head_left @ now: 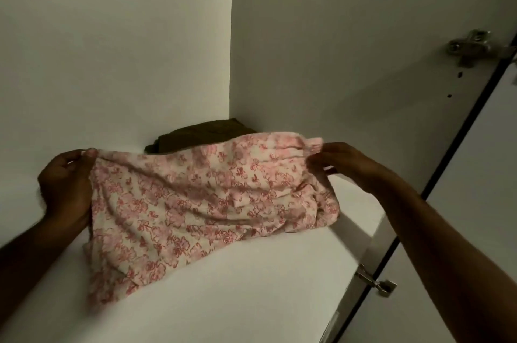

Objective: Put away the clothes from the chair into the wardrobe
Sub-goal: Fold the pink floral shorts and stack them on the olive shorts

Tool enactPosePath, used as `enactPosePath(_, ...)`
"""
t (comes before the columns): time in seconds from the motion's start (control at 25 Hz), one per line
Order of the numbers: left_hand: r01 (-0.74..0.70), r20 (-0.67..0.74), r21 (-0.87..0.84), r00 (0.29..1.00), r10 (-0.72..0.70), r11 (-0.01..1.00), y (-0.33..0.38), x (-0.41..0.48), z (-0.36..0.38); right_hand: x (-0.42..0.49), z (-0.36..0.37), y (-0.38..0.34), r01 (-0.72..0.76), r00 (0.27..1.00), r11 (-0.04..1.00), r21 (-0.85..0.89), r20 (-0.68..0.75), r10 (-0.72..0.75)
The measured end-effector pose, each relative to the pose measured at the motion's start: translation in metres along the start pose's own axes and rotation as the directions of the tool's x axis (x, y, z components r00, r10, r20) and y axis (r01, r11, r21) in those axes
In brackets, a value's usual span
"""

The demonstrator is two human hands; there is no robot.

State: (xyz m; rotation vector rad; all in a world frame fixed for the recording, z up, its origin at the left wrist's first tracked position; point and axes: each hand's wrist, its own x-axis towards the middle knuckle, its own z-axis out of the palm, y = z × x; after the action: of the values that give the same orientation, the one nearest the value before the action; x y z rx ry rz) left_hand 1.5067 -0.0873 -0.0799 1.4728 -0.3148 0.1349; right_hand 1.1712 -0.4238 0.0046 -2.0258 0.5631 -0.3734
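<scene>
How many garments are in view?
2. The pink floral garment, gripped by left hand and right hand, on the shelf; the dark folded garment behind it in the corner. Others may be hidden.

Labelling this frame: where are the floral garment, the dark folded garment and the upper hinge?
floral garment (195, 202), head view, middle of cloth.
dark folded garment (204, 133), head view, top surface.
upper hinge (472, 44), head view, metal body.

Metal hinge (472, 46) upper rt; 2nd hinge (376, 282) lower, maybe a bracket.
</scene>
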Motion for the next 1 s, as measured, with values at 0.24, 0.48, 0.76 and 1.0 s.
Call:
enactPosePath(0.24,-0.035,-0.125,-0.057,0.992,0.027,0.998,0.016,-0.018,0.007,0.084,0.029,0.016,0.072,0.955,0.917,-0.392,0.293,0.050)
enactPosePath(0.48,-0.054,-0.110,-0.058,0.993,0.047,0.997,0.019,-0.020,0.010,0.096,0.036,0.022,0.387,0.875,0.887,-0.252,0.403,-0.267)
enactPosePath(0.76,-0.051,-0.127,-0.041,0.991,0.046,0.998,0.014,-0.014,0.009,0.105,0.042,0.019,0.284,0.822,0.940,-0.187,0.552,-0.139)
enactPosePath(1.0,-0.110,-0.248,-0.020,0.963,0.101,0.994,0.023,-0.009,-0.004,0.099,0.026,0.018,0.350,0.850,0.871,-0.346,0.509,-0.139)
